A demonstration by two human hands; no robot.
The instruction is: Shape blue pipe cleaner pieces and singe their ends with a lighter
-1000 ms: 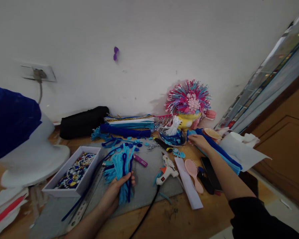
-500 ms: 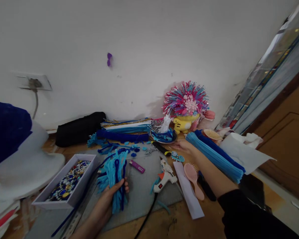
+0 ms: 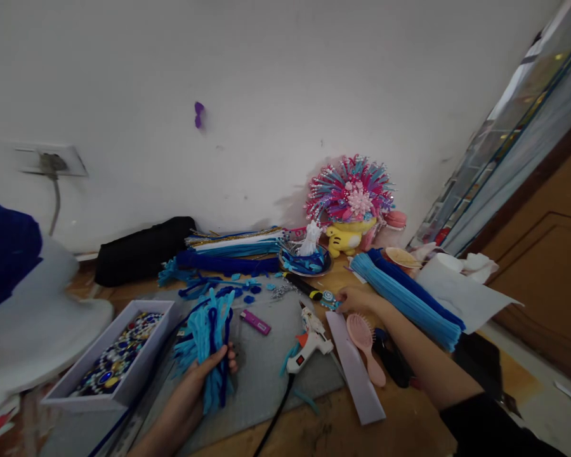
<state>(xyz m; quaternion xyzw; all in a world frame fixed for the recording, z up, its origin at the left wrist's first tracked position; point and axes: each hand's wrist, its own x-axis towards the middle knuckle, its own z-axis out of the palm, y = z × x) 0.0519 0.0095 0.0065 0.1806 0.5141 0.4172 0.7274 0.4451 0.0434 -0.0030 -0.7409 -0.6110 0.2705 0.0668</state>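
Observation:
My left hand (image 3: 204,381) is closed around a bundle of light and dark blue fuzzy stems (image 3: 209,346), held upright over the grey mat (image 3: 252,381). My right hand (image 3: 354,299) reaches to the small blue swirled ornament (image 3: 329,298), its fingertips at the ornament's right end; whether they pinch it is hard to tell. Just left of that lies a black and yellow tool (image 3: 302,285). Nearer to me a white glue gun (image 3: 310,346) rests on the mat, and a purple lighter (image 3: 255,322) lies between it and the bundle.
A white box of beads (image 3: 124,397) stands at the left, beside a white stand (image 3: 47,317). A pink brush (image 3: 366,346) and white strip (image 3: 356,374) lie below my right forearm. Blue stems (image 3: 406,301) lie at the right. A pink and blue flower piece (image 3: 349,190) stands by the wall.
My right hand has moved nearer, from beside the bowl of blue pieces to the swirled ornament. My left hand still holds the bundle. The view has shifted slightly.

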